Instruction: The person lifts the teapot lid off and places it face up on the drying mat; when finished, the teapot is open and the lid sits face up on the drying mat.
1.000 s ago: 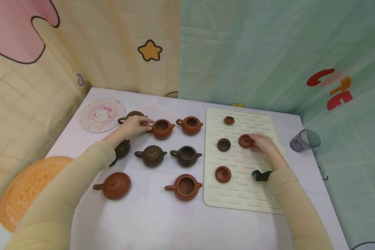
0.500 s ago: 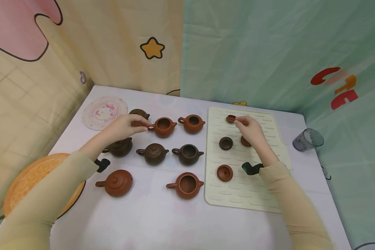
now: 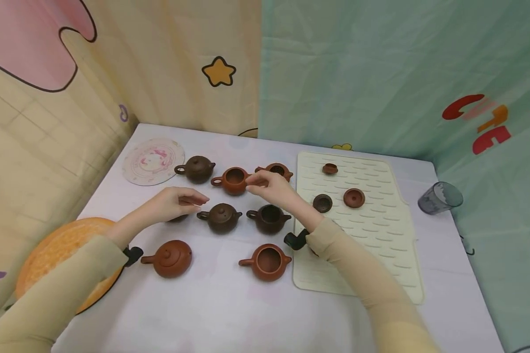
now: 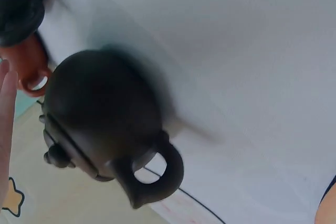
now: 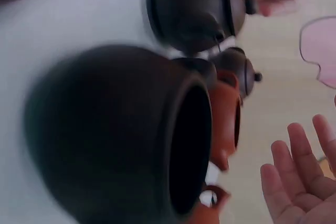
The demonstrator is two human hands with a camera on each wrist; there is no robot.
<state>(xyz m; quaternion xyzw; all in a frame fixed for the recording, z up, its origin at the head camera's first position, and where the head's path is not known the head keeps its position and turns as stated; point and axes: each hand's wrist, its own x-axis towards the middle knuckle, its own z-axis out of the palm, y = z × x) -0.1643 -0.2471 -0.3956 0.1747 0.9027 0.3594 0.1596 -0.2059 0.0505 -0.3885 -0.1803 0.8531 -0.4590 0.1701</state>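
My left hand [image 3: 173, 203] hovers with relaxed fingers over a dark lidded teapot [image 3: 177, 217] it mostly covers, left of another dark lidded teapot [image 3: 221, 218]. Above the row of open pots hangs my right hand [image 3: 274, 189], holding nothing, between a red open teapot [image 3: 234, 182] and a dark open teapot [image 3: 270, 220]; it partly hides a second red open pot [image 3: 279, 170]. The left wrist view has a dark lidded teapot [image 4: 102, 103] beside my left fingers [image 4: 6, 114]. In the right wrist view, my right hand [image 5: 304, 182] has spread fingers beyond a dark open pot [image 5: 100, 135].
Several lids, including a small red one [image 3: 330, 168], lie on a cream mat [image 3: 366, 240] at right. A glass [image 3: 440, 198] lies tipped beyond it. Nearer stand a red lidded teapot [image 3: 172, 259] and a red open one [image 3: 268, 263]. A round mat [image 3: 153, 162] lies back left.
My right hand has moved left from the lids on the cream mat to above the pots. My left hand has left the red open teapot's handle and come nearer to me.
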